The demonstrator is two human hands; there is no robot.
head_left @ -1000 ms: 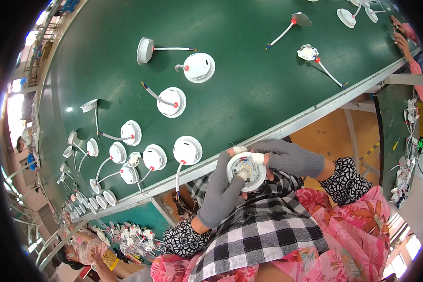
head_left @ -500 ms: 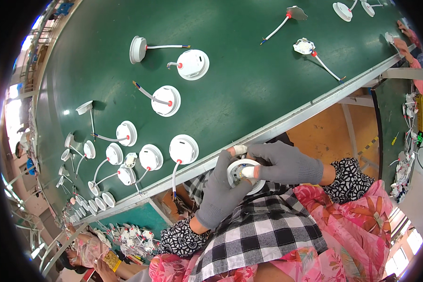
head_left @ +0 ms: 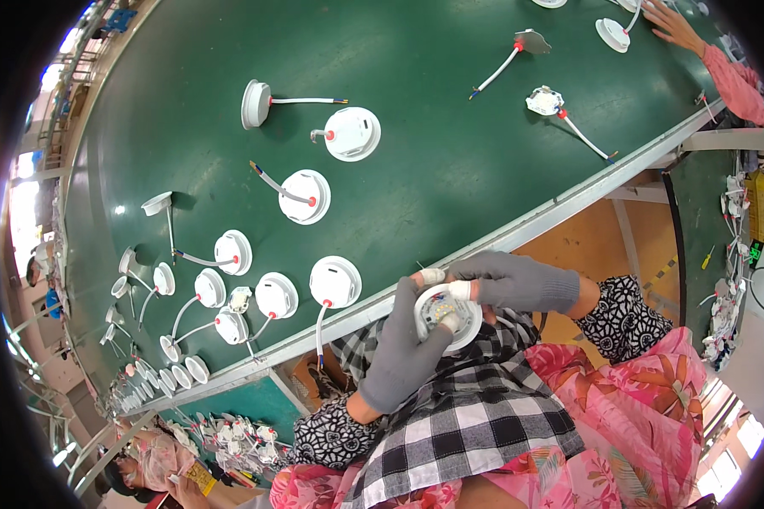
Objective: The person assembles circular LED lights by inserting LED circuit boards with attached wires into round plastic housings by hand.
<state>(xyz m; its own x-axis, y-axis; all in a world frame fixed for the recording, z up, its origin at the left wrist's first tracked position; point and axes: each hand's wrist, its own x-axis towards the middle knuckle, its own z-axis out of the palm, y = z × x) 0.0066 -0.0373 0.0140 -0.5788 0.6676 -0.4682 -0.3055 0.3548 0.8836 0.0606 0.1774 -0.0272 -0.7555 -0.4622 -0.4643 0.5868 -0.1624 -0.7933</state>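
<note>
Both my hands wear grey gloves with white-wrapped fingertips and hold a round white downlight housing (head_left: 472,331) over my lap, just off the table's front edge. Its open side faces up, showing small yellow spots on a pale board inside. My left hand (head_left: 399,348) wraps the near left rim, its thumb pressed into the housing. On the far right rim, my right hand (head_left: 514,284) grips with thumb and fingers closed. The housing's underside is hidden.
On the green table (head_left: 433,127) lie several white downlights (head_left: 335,282) with cables. A bare driver board (head_left: 545,101) lies at the right. A co-worker's hand (head_left: 675,27) reaches in at far right. Another person (head_left: 148,462) sits lower left, near piled white parts (head_left: 242,441).
My right thumb has moved from inside the housing to its far rim, while my left thumb now presses inside. The co-worker's hand has reached farther over the table toward a downlight.
</note>
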